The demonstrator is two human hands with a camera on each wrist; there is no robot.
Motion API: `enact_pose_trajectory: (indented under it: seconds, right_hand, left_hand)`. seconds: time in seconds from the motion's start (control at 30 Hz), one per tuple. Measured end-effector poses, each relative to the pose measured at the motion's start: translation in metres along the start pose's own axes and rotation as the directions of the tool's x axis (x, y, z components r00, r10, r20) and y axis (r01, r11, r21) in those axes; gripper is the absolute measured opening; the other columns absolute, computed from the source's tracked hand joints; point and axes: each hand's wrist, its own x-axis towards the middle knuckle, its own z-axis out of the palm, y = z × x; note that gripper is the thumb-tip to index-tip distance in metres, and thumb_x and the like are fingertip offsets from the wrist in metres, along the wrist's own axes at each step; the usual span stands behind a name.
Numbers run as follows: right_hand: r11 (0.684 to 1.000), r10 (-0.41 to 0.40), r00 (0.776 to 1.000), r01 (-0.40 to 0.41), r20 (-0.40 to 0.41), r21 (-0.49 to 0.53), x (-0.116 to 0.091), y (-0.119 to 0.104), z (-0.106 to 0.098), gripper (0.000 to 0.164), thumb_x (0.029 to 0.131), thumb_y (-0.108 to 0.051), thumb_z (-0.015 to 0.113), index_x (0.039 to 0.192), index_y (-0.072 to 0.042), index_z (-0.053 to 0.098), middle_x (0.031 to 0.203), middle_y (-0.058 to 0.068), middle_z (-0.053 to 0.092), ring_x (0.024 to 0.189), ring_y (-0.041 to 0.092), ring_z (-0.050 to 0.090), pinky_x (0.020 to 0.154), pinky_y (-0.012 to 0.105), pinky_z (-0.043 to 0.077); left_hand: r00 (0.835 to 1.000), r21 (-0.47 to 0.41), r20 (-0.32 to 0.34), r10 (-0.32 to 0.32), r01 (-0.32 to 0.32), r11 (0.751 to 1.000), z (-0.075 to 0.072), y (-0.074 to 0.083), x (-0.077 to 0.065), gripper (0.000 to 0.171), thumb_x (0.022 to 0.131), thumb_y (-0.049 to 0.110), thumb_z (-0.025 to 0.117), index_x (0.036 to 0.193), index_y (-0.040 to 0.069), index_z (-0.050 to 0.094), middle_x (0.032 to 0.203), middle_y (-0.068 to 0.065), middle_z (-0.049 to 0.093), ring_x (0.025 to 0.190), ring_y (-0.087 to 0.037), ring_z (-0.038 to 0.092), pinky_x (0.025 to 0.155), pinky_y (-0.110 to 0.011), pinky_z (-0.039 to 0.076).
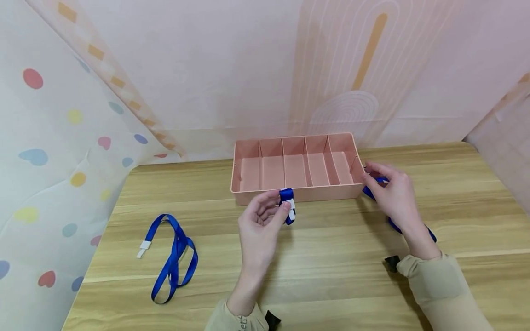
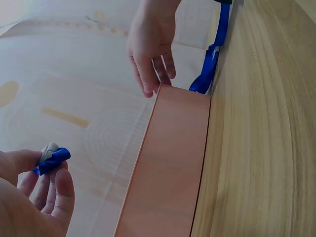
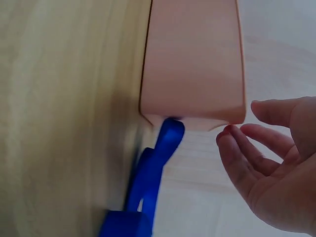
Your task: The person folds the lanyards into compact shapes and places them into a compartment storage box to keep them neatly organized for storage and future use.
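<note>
Beige sleeves [image 1: 440, 285] come nearest. Just beyond, to the left, a loose lanyard [image 1: 179, 243] lies looped on the table [image 1: 323, 276]. Left hand [image 1: 261, 220] pinches a bundled lanyard [image 1: 286, 194] with a white clip, in front of the box. Right hand [image 1: 391, 193] is relaxed and grips nothing at the box's right end; contact is hard to tell. Below it lies a third lanyard [image 3: 170, 138]. Handling the bundle seems the step in hand; stowing it would call for clearing the near wall, then releasing. Farther back, the box [image 1: 331, 192] has five compartments, nothing visible inside.
</note>
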Motion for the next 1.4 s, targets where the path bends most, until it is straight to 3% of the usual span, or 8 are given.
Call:
enact_pose_trajectory:
  seconds: [0.33, 0.7, 0.93, 1.03, 1.13, 1.23, 1.33, 1.4]
  right_hand:
    - [0.998, 0.048, 0.997, -0.044, -0.063, 0.051, -0.001, 0.011, 0.012, 0.019, 0.096, -0.002, 0.071, 0.111, 0.005, 0.079, 0.11, 0.028, 0.078, 0.081, -0.032, 0.049, 0.074, -0.002, 0.041]
    - [0.975, 0.21, 0.978, -0.21, 0.012, 0.075, -0.007, 0.017, -0.001, 0.025, 0.1, -0.011, 0.07, 0.119, 0.004, 0.077, 0.118, 0.028, 0.076, 0.079, -0.025, 0.054, 0.071, 0.0, 0.046]
    - [0.981, 0.177, 0.983, -0.181, 0.056, 0.074, -0.002, 0.021, -0.004, 0.027, 0.101, -0.01, 0.068, 0.122, 0.005, 0.075, 0.119, 0.029, 0.075, 0.08, -0.025, 0.055, 0.07, 0.001, 0.048]
    - [0.983, 0.167, 0.983, -0.173, 0.076, 0.069, -0.002, 0.023, -0.003, 0.027, 0.101, -0.009, 0.068, 0.122, 0.007, 0.074, 0.119, 0.031, 0.075, 0.081, -0.025, 0.054, 0.07, 0.001, 0.047]
    - [0.985, 0.153, 0.984, -0.159, 0.096, 0.061, -0.001, 0.024, 0.001, 0.027, 0.1, -0.009, 0.069, 0.122, 0.007, 0.074, 0.12, 0.031, 0.074, 0.081, -0.027, 0.052, 0.07, 0.0, 0.046]
    - [0.989, 0.129, 0.986, -0.136, 0.108, 0.061, 0.003, 0.021, 0.009, 0.026, 0.1, -0.008, 0.07, 0.121, 0.006, 0.075, 0.118, 0.031, 0.075, 0.081, -0.028, 0.051, 0.071, -0.001, 0.045]
    - [0.993, 0.106, 0.989, -0.11, 0.1, 0.043, 0.007, 0.018, 0.016, 0.024, 0.099, -0.004, 0.069, 0.119, 0.006, 0.076, 0.115, 0.03, 0.076, 0.081, -0.028, 0.05, 0.072, -0.002, 0.043]
    - [0.995, 0.094, 0.991, -0.096, 0.092, 0.019, 0.01, 0.017, 0.019, 0.023, 0.098, -0.004, 0.069, 0.118, 0.005, 0.077, 0.112, 0.028, 0.078, 0.082, -0.025, 0.053, 0.073, -0.002, 0.042]
  left_hand:
    - [1.0, 0.001, -0.012, 0.006, -0.006, 1.0, -0.002, 0.0, 0.0, 0.03, 0.088, -0.008, 0.076, 0.118, -0.008, 0.07, 0.11, -0.03, 0.075, 0.081, -0.003, 0.072, 0.075, -0.017, 0.062]
    - [1.0, 0.022, 0.026, 0.007, -0.007, 1.0, -0.001, -0.002, 0.006, 0.028, 0.089, -0.006, 0.076, 0.117, -0.008, 0.071, 0.108, -0.029, 0.074, 0.08, -0.003, 0.071, 0.072, -0.016, 0.06]
    - [1.0, 0.021, 0.015, 0.02, -0.021, 1.0, -0.002, -0.005, 0.011, 0.027, 0.091, -0.005, 0.075, 0.117, -0.012, 0.069, 0.109, -0.032, 0.074, 0.081, -0.002, 0.07, 0.073, -0.016, 0.061]
    - [0.999, 0.081, -0.014, 0.05, -0.048, 0.996, -0.008, -0.005, 0.012, 0.026, 0.091, -0.003, 0.076, 0.116, -0.008, 0.072, 0.108, -0.028, 0.076, 0.08, -0.001, 0.07, 0.072, -0.016, 0.06]
    - [0.987, 0.205, -0.063, 0.149, -0.133, 0.97, -0.023, -0.001, 0.014, 0.022, 0.092, 0.001, 0.078, 0.114, -0.002, 0.076, 0.105, -0.024, 0.078, 0.08, 0.001, 0.07, 0.069, -0.015, 0.059]
    - [0.973, 0.305, -0.083, 0.216, -0.182, 0.935, -0.044, 0.005, 0.025, 0.022, 0.093, 0.002, 0.078, 0.114, 0.0, 0.077, 0.103, -0.022, 0.079, 0.079, 0.004, 0.068, 0.064, -0.013, 0.055]
    - [0.977, 0.399, -0.051, 0.207, -0.17, 0.901, -0.063, 0.006, 0.043, 0.023, 0.093, 0.003, 0.077, 0.116, 0.002, 0.077, 0.104, -0.021, 0.079, 0.077, 0.004, 0.068, 0.06, -0.011, 0.052]
    - [0.98, 0.487, -0.001, 0.2, -0.175, 0.856, -0.073, 0.005, 0.057, 0.024, 0.094, 0.004, 0.077, 0.117, 0.003, 0.077, 0.104, -0.02, 0.08, 0.077, -0.002, 0.07, 0.06, -0.009, 0.051]
